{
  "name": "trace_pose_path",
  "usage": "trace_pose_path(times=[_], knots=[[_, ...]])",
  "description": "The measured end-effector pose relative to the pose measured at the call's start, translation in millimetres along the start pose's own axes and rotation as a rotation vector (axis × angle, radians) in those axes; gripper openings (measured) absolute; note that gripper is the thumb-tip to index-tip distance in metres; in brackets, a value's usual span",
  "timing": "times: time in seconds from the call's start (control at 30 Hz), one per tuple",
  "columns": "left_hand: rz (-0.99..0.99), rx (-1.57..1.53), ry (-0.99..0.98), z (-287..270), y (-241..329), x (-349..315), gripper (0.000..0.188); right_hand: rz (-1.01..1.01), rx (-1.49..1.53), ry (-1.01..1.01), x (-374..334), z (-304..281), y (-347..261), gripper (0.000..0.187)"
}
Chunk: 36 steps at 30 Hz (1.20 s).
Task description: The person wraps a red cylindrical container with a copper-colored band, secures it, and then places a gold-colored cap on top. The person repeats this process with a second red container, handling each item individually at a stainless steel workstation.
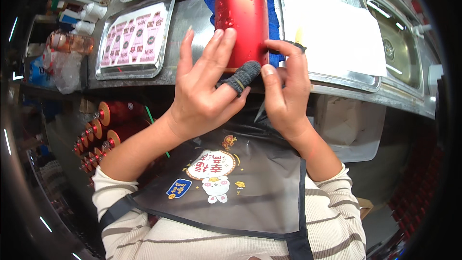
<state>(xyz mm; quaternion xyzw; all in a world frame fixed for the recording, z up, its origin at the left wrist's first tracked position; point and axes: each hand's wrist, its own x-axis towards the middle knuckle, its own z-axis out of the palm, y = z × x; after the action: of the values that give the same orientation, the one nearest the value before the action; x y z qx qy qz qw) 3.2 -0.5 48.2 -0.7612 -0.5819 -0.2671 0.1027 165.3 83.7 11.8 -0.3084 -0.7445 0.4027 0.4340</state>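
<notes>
A glossy red cylinder (244, 17), beaded with water drops, lies on a blue cloth (273, 19) at the counter's front edge. My left hand (204, 82) has its fingers stretched out, with fingertips against the cylinder's left side. A grey knitted cover wraps its thumb (245, 76), which rests at the cylinder's near end. My right hand (288, 86) is curled at the right side, index fingertip and thumb by the cylinder's edge. Dark parts of a slim thing (301, 47) show behind its index finger; a pointed grey piece (261, 113) shows below the palm. The hand hides most of it.
A metal tray (166, 33) with pink-printed sheets (131, 38) stands at left. White sheets (332, 33) cover a tray on the right, beside a metal sink (409, 62). Below the counter are several red cylinders (122, 113) and a white bin (370, 135).
</notes>
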Motion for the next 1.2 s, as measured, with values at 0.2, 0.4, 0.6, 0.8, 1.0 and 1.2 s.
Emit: trace_pose_path(times=[0.2,0.4,0.6,0.8,1.0,1.2], knots=[[0.034,0.008,-0.086,6.9,12.4,20.0,0.021,0.124,0.194,0.062,-13.2,-18.5,12.9,0.033],[-0.142,-0.084,-0.020,3.7,4.6,1.6,0.048,0.042,-0.039,0.007,-26.3,-40.9,3.7,0.027],[-0.038,0.009,0.082,36.0,0.8,26.0,0.023,-0.249,-0.085,-0.137,-25.2,-4.0,-7.2,0.031],[-0.191,-0.185,0.184,38.5,-6.8,0.7,0.088,0.160,0.067,-0.111,-45.2,-16.4,-8.9,0.030],[-0.430,-0.474,0.221,47.7,-12.5,-29.1,0.087,0.146,-0.024,-0.131,-47.9,-14.6,-8.7,0.030],[-0.513,-0.546,0.065,41.7,-19.2,-33.5,0.080,0.161,-0.123,-0.143,-42.9,-17.5,-8.5,0.029]])
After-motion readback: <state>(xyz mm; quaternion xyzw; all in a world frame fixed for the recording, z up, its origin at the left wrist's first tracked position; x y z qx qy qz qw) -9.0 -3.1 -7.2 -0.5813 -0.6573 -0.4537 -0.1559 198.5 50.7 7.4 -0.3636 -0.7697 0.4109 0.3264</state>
